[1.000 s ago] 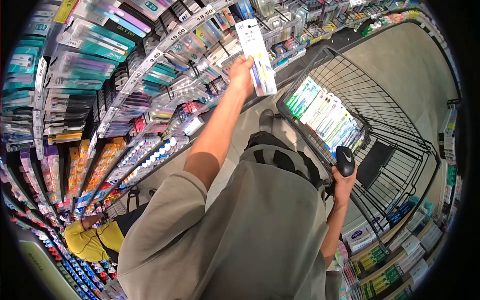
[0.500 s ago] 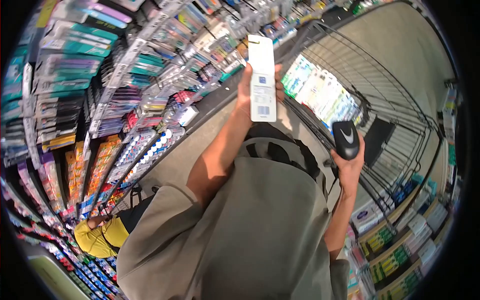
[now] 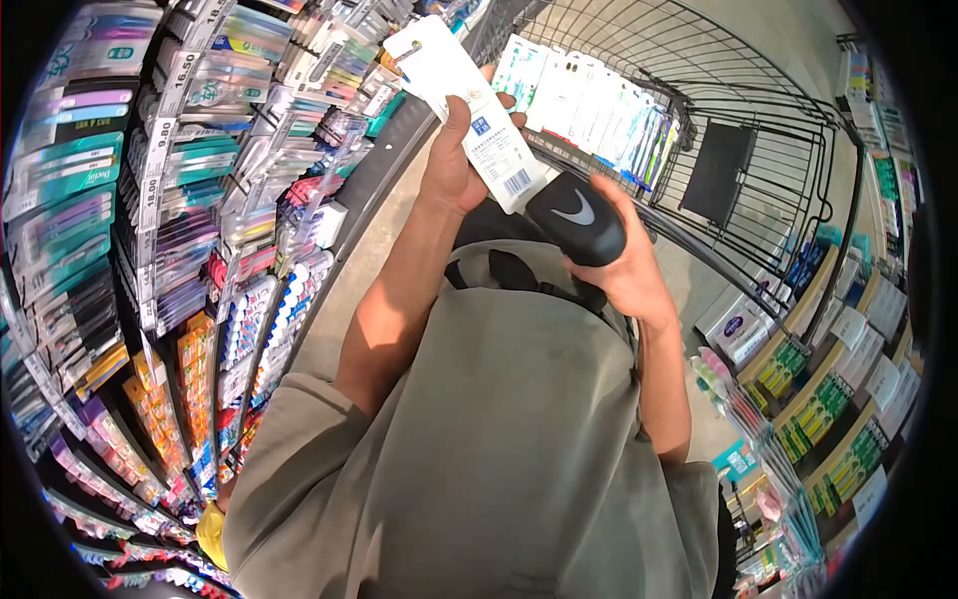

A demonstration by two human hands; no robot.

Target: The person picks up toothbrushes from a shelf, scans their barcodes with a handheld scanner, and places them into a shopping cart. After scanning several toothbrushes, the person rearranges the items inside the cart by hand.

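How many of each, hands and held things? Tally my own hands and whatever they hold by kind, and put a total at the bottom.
Hands: 2 (left hand, right hand)
White pack: 1
Black handheld device: 1
Total: 4

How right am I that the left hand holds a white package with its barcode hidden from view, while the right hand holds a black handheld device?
Not quite: the barcode isn't hidden. The head view shows it facing the camera. The left hand does hold the white package, and the right hand the black handheld device.
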